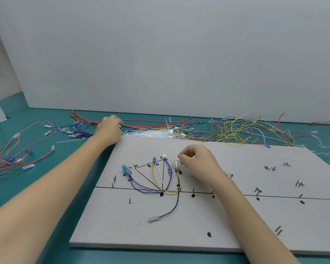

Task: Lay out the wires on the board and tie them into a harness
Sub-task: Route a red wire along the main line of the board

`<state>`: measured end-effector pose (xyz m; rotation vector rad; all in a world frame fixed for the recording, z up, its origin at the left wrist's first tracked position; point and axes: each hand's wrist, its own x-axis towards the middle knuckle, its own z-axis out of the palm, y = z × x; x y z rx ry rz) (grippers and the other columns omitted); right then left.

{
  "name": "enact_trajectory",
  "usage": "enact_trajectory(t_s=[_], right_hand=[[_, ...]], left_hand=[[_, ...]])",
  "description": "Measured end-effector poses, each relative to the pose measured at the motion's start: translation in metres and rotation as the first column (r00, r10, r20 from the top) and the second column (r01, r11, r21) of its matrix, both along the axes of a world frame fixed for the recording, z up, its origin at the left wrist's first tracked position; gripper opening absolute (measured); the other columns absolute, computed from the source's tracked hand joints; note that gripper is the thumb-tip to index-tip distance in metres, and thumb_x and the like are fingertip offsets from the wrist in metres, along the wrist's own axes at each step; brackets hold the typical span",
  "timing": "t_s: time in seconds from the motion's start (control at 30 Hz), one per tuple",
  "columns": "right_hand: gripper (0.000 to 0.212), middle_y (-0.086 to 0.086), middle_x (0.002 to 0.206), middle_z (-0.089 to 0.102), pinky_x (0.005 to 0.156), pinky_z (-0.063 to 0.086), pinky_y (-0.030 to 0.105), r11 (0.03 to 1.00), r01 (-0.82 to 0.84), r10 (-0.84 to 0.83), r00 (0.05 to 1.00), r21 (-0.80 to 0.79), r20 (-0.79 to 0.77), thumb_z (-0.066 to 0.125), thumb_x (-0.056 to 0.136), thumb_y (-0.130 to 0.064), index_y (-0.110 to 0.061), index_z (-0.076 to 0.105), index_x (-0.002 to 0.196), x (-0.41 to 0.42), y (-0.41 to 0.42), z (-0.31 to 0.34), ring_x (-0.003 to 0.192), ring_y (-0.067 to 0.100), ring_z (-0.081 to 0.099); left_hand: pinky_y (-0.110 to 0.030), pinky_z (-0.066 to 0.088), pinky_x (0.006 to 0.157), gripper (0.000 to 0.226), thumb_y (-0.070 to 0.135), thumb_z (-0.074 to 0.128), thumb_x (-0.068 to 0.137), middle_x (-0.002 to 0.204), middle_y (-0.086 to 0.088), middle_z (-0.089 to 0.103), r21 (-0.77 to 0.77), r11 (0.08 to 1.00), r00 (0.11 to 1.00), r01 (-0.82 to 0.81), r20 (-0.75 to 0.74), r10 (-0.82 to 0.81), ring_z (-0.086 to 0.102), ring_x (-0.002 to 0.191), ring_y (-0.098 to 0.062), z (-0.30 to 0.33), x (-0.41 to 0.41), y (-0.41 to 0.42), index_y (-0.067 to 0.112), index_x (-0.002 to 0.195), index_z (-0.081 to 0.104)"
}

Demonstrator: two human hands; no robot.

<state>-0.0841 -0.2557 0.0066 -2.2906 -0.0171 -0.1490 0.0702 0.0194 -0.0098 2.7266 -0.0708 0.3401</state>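
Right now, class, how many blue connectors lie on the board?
2. One blue connector lies at the wire fan's left end; another to its right, beside the white connector. The right hand may hide more.

Board (236, 221) pale grey, black lines, dots, handwritten marks. Table (36, 115) teal. Laid wires (160, 180) yellow, purple-blue, white, black; blue connector (126, 169). Loose wire pile (236, 130) red, yellow, blue, white. Wall (179, 54) light grey.
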Motion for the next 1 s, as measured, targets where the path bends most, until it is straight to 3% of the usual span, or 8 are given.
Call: enact_trajectory(t_s=[0.13, 0.27, 0.37, 0.5, 0.6, 0.73, 0.87, 1.0], right_hand=[[0.014, -0.010, 0.082, 0.066, 0.061, 0.041, 0.021, 1.000, -0.008, 0.008, 1.000, 0.001, -0.010, 0.056, 0.086, -0.017, -0.022, 0.069, 0.081, 0.001, 0.001, 0.000, 0.079, 0.007, 0.059], [0.015, -0.008, 0.082, 0.065, 0.058, 0.040, 0.021, 1.000, -0.021, 0.021, 1.000, -0.011, -0.016, 0.056, 0.086, -0.016, -0.020, 0.069, 0.081, 0.001, 0.002, -0.001, 0.075, 0.007, 0.057], [0.015, -0.007, 0.083, 0.066, 0.058, 0.040, 0.021, 0.999, -0.029, 0.029, 0.999, -0.023, -0.023, 0.056, 0.087, -0.016, -0.020, 0.069, 0.081, 0.001, 0.002, -0.001, 0.075, 0.008, 0.057], [0.015, -0.006, 0.085, 0.066, 0.059, 0.041, 0.022, 0.999, -0.028, 0.027, 0.999, -0.029, -0.022, 0.056, 0.087, -0.016, -0.019, 0.069, 0.082, 0.001, 0.001, -0.001, 0.077, 0.009, 0.058], [0.015, -0.006, 0.085, 0.066, 0.058, 0.041, 0.021, 0.998, -0.031, 0.030, 0.999, -0.052, -0.023, 0.055, 0.087, -0.016, -0.019, 0.070, 0.083, 0.000, 0.001, -0.002, 0.077, 0.010, 0.058], [0.016, -0.005, 0.082, 0.066, 0.058, 0.042, 0.022, 0.997, -0.040, 0.038, 0.999, -0.067, -0.037, 0.054, 0.086, -0.017, -0.018, 0.070, 0.084, 0.000, 0.003, -0.003, 0.075, 0.012, 0.059], [0.016, -0.005, 0.082, 0.066, 0.059, 0.042, 0.022, 0.997, -0.046, 0.043, 0.998, -0.069, -0.037, 0.054, 0.086, -0.017, -0.018, 0.070, 0.084, 0.000, 0.003, -0.003, 0.076, 0.012, 0.060], [0.017, -0.005, 0.080, 0.066, 0.059, 0.043, 0.022, 0.997, -0.047, 0.044, 0.998, -0.061, -0.041, 0.054, 0.086, -0.016, -0.017, 0.070, 0.085, 0.000, 0.002, -0.003, 0.075, 0.012, 0.059]], left_hand=[[-0.048, 0.033, 0.110, 0.046, 0.002, 0.038, 0.091, 0.141, -0.012, 0.050, 0.001, 0.999, 0.982, -0.043, -0.184, 0.042, 0.034, 0.134, -0.034, -0.008, 0.015, 0.000, 0.016, 0.128, 0.061], [-0.051, 0.025, 0.111, 0.046, 0.006, 0.039, 0.092, 0.156, -0.003, 0.030, 0.074, 0.997, 0.976, -0.012, -0.218, 0.028, 0.022, 0.140, -0.033, -0.007, 0.023, -0.002, 0.017, 0.134, 0.055], [-0.051, 0.030, 0.108, 0.042, 0.012, 0.038, 0.094, 0.146, -0.010, 0.042, 0.109, 0.994, 0.961, -0.022, -0.272, 0.051, 0.027, 0.136, -0.034, -0.007, 0.027, -0.001, 0.014, 0.132, 0.056], [-0.050, 0.033, 0.102, 0.036, 0.013, 0.036, 0.097, 0.139, -0.012, 0.043, 0.132, 0.990, 0.978, -0.041, -0.199, 0.067, 0.032, 0.129, -0.034, -0.007, 0.026, 0.000, 0.004, 0.129, 0.051], [-0.049, 0.033, 0.104, 0.040, 0.009, 0.039, 0.095, 0.143, -0.010, 0.038, 0.138, 0.990, 0.989, -0.026, -0.144, 0.046, 0.033, 0.129, -0.033, -0.007, 0.027, 0.001, 0.006, 0.133, 0.048], [-0.050, 0.031, 0.110, 0.038, 0.011, 0.040, 0.095, 0.145, -0.007, 0.040, 0.165, 0.986, 0.980, 0.041, -0.197, -0.008, 0.032, 0.134, -0.033, -0.006, 0.028, 0.003, 0.014, 0.128, 0.059], [-0.052, 0.036, 0.106, 0.038, 0.023, 0.036, 0.098, 0.138, -0.015, 0.047, 0.165, 0.986, 0.968, 0.014, -0.248, 0.028, 0.036, 0.130, -0.036, -0.006, 0.029, 0.003, 0.007, 0.129, 0.052], [-0.051, 0.036, 0.104, 0.040, 0.024, 0.035, 0.099, 0.140, -0.013, 0.043, 0.179, 0.984, 0.982, 0.017, -0.189, 0.017, 0.036, 0.128, -0.036, -0.006, 0.027, 0.001, 0.004, 0.132, 0.049]])
